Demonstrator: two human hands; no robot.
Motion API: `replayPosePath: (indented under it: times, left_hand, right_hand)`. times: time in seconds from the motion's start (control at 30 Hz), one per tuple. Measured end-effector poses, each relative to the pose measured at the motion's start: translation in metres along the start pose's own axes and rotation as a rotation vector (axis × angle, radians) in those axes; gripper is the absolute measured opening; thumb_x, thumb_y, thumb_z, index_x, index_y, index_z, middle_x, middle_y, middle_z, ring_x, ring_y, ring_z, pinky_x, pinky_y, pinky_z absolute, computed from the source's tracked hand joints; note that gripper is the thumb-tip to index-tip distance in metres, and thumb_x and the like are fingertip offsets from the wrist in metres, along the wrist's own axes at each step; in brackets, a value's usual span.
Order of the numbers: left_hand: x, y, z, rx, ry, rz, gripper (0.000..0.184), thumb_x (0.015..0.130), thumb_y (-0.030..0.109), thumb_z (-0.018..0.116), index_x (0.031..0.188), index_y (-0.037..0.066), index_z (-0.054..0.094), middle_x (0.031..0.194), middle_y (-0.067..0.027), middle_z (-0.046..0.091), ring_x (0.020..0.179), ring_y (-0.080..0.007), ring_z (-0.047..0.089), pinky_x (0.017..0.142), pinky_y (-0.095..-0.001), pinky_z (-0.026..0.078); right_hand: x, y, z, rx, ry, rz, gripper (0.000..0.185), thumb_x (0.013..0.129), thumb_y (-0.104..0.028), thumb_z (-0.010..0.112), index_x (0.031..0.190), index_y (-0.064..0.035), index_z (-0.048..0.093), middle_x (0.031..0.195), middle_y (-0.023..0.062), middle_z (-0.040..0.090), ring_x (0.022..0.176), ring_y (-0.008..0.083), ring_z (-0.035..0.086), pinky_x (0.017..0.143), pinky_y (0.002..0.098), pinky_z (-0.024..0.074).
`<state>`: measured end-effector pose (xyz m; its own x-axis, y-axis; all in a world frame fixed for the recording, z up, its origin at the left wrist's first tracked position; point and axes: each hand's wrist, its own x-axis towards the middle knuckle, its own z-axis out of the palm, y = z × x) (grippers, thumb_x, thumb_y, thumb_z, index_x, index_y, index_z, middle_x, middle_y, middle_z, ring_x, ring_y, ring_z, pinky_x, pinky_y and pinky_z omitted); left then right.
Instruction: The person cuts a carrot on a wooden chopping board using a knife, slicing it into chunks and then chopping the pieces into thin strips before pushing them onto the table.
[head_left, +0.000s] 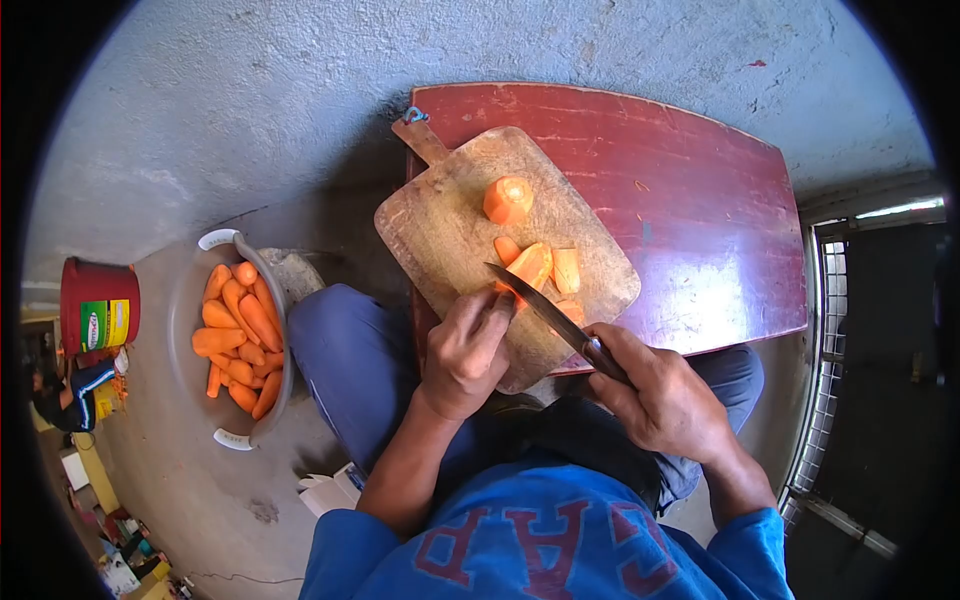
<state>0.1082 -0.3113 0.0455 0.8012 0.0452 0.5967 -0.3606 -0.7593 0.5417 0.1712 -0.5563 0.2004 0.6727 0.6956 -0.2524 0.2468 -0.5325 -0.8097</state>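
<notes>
My right hand [655, 392] is wrapped round the dark handle of a knife [545, 308]. Its blade points up and left across a piece of carrot [532, 266] on the wooden cutting board [430, 225]. With bent fingers my left hand [466, 350] grips the near end of that carrot, close beside the blade. Cut carrot pieces [566, 270] lie just right of the blade, some partly hidden under it. Farther up the board stands a thick carrot chunk [508, 200], its cut face upward.
The board rests on a red wooden table [700, 220] against a blue wall [300, 110]. On the floor to the left stands a grey basin [180, 370] of peeled carrots [240, 315]. Beyond are a red bucket [85, 285] and another person [75, 395]. A metal-framed door [870, 380] is at right.
</notes>
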Motion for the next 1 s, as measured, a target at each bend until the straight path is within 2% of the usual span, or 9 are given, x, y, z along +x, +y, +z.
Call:
replayPosePath:
  times: [0.13, 0.27, 0.43, 0.57, 0.87, 1.0]
  left_hand:
    - [0.002, 0.002, 0.000, -0.009, 0.010, -0.014, 0.046, 0.085, -0.016, 0.075, 0.130, -0.005, 0.080, 0.120, -0.0208, 0.076, 0.103, -0.0401, 0.081, 0.084, -0.0467, 0.069]
    - [0.011, 0.004, 0.005, 0.006, 0.064, -0.005, 0.036, 0.090, -0.015, 0.079, 0.125, -0.005, 0.081, 0.114, -0.0198, 0.077, 0.100, -0.0385, 0.081, 0.083, -0.0458, 0.068]
    - [0.009, 0.006, 0.001, 0.067, 0.070, -0.008, 0.034, 0.090, -0.014, 0.085, 0.122, -0.003, 0.083, 0.110, -0.0167, 0.079, 0.094, -0.0370, 0.080, 0.083, -0.0453, 0.065]
    - [0.002, 0.002, -0.001, 0.010, 0.005, -0.047, 0.042, 0.088, -0.016, 0.075, 0.128, -0.003, 0.080, 0.118, -0.0207, 0.076, 0.101, -0.0415, 0.080, 0.085, -0.0486, 0.067]
    - [0.001, 0.001, -0.001, -0.019, 0.010, -0.048, 0.045, 0.088, -0.017, 0.073, 0.130, -0.003, 0.080, 0.119, -0.0210, 0.076, 0.103, -0.0420, 0.080, 0.085, -0.0484, 0.068]
    - [0.001, -0.001, -0.002, -0.015, 0.005, -0.048, 0.043, 0.088, -0.017, 0.073, 0.129, -0.004, 0.080, 0.120, -0.0214, 0.076, 0.104, -0.0423, 0.081, 0.085, -0.0486, 0.068]
  right_hand:
    - [0.011, 0.009, 0.009, -0.029, -0.029, 0.024, 0.036, 0.110, -0.007, 0.072, 0.142, 0.0052, 0.059, 0.098, 0.0341, 0.075, 0.093, 0.0551, 0.077, 0.077, 0.0581, 0.0592]
    - [0.040, 0.043, 0.026, 0.024, -0.038, -0.059, 0.036, 0.110, -0.007, 0.071, 0.140, 0.0067, 0.057, 0.094, 0.0383, 0.072, 0.092, 0.0595, 0.074, 0.076, 0.0607, 0.0577]
    - [0.034, 0.026, 0.015, 0.024, 0.017, -0.081, 0.031, 0.110, -0.008, 0.071, 0.135, 0.0057, 0.059, 0.095, 0.0377, 0.072, 0.095, 0.0594, 0.073, 0.078, 0.0618, 0.0563]
    - [0.023, 0.009, 0.004, 0.029, 0.025, -0.065, 0.026, 0.110, -0.009, 0.072, 0.129, 0.0038, 0.060, 0.094, 0.0365, 0.071, 0.096, 0.0595, 0.072, 0.076, 0.0619, 0.0548]
    - [0.017, 0.002, 0.002, 0.056, -0.012, 0.019, 0.023, 0.112, -0.011, 0.073, 0.127, 0.0021, 0.061, 0.082, 0.0312, 0.067, 0.084, 0.0561, 0.072, 0.070, 0.0583, 0.0536]
    - [0.017, 0.005, 0.002, 0.033, 0.000, 0.016, 0.028, 0.112, -0.010, 0.073, 0.134, 0.0022, 0.061, 0.084, 0.0305, 0.070, 0.085, 0.0546, 0.075, 0.071, 0.0576, 0.0547]
